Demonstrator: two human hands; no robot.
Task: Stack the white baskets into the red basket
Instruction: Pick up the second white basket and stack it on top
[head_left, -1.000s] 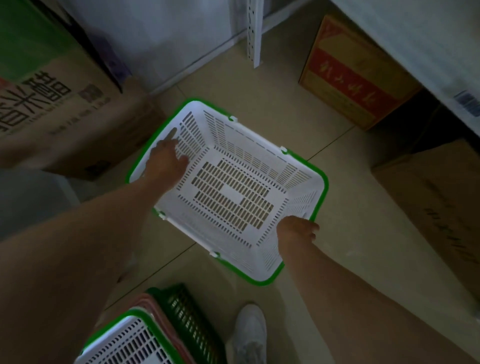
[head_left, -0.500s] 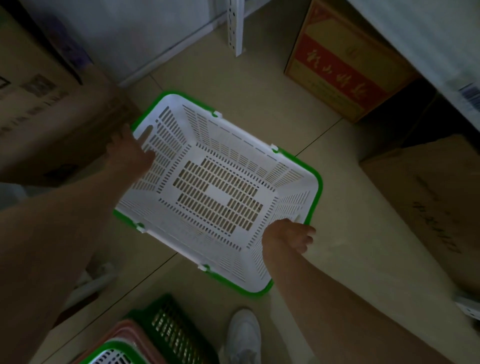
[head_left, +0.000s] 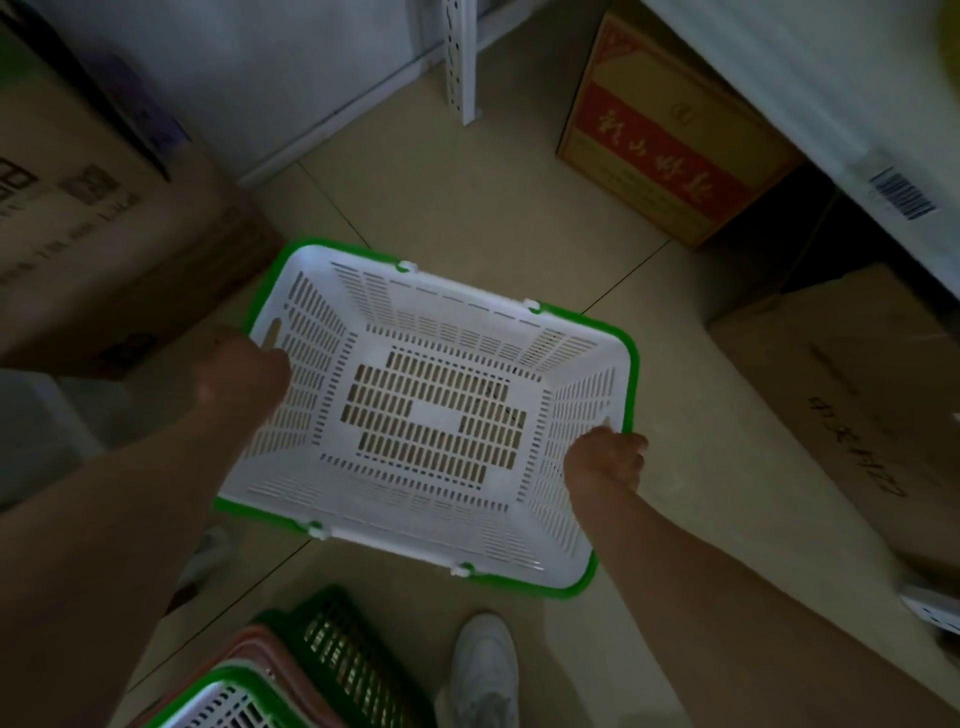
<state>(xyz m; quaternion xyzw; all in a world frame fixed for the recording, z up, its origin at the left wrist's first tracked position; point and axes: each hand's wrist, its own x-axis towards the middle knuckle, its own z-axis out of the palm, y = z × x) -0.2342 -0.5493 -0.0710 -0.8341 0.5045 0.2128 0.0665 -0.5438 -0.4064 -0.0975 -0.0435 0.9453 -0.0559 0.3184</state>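
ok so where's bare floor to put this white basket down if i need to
Bare tile lies ahead, between the white basket, the shelf post and the red-printed carton. Another patch lies right of the basket, before the brown box. The near left is crowded by the basket stack.

Head view — looking steeply down, close over the floor (head_left: 467, 197).

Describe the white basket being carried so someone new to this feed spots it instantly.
Start at the tiled floor in the middle of the view, between the cardboard boxes. Over it sits a white slotted basket with a green rim, gripped at its short ends by the left hand and right hand. Unlike the stacked baskets at bottom left, it is alone, empty and fully visible.
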